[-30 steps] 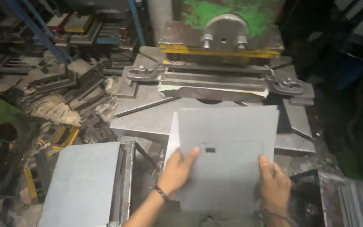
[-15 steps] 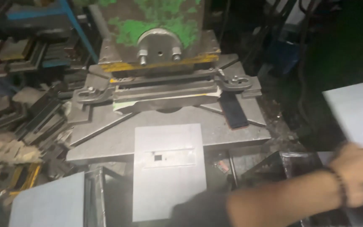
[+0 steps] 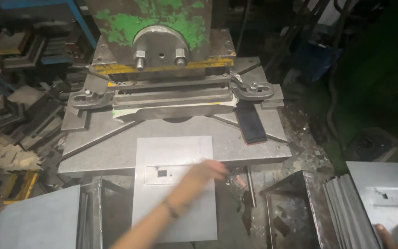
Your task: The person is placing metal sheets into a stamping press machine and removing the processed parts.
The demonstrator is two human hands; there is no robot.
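A grey metal sheet (image 3: 173, 152) with a small square hole lies on the press table (image 3: 254, 145) and overhangs its front edge. My left hand (image 3: 210, 169), blurred and with its fingers stretched out, is over the sheet's right edge; a bracelet is on the wrist. At the bottom right, only the fingers of my right hand (image 3: 395, 231) show, curled over the near edge of the top punched sheet (image 3: 385, 191) on a stack of sheets (image 3: 346, 212).
A green press (image 3: 162, 27) with a clamped die (image 3: 171, 94) stands behind the table. A dark flat bar (image 3: 250, 122) lies on the table's right side. Another blank sheet stack (image 3: 38, 221) is at the bottom left. Scrap and racks (image 3: 19, 115) crowd the left.
My left arm has swung back from the right-hand stack to the sheet on the press table. The view has shifted, and my right hand now shows at the stack.
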